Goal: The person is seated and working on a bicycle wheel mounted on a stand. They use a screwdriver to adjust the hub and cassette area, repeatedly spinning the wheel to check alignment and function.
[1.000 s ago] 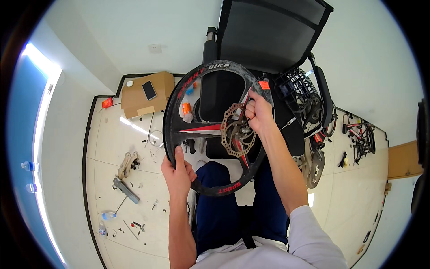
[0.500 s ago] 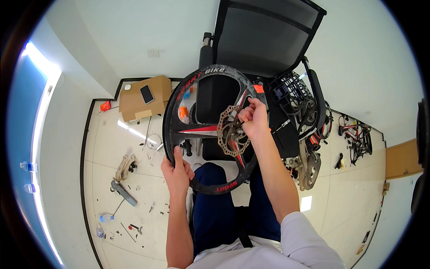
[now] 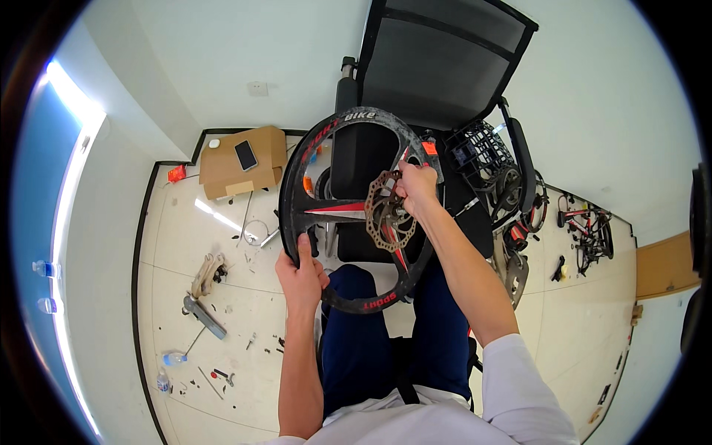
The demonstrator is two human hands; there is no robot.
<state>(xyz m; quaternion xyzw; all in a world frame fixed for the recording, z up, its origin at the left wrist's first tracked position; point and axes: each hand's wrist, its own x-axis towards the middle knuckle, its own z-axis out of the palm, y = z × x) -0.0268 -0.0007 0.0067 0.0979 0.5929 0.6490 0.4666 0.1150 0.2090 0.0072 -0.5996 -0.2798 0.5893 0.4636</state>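
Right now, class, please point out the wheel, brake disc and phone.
Wheel [image 3: 341, 211], head view: on its red spoke.
Brake disc [image 3: 373, 219], head view: on its metal ring's left side.
Phone [image 3: 245, 155], head view: on its dark screen.

Wheel [image 3: 335, 211]: matt, scuffed along the upper rim.
Brake disc [image 3: 375, 218]: perforated metal, dull and brownish.
Chair back [image 3: 441, 67]: matt mesh cloth.
Cardboard [image 3: 218, 169]: plain matt paper finish.
Phone [image 3: 245, 155]: smooth, glossy screen.
Floor [image 3: 252, 389]: smooth glossy tiles, mirroring light.
Trousers [image 3: 359, 348]: matt cloth.
Basket [image 3: 478, 154]: probably plastic, though too small to be sure.
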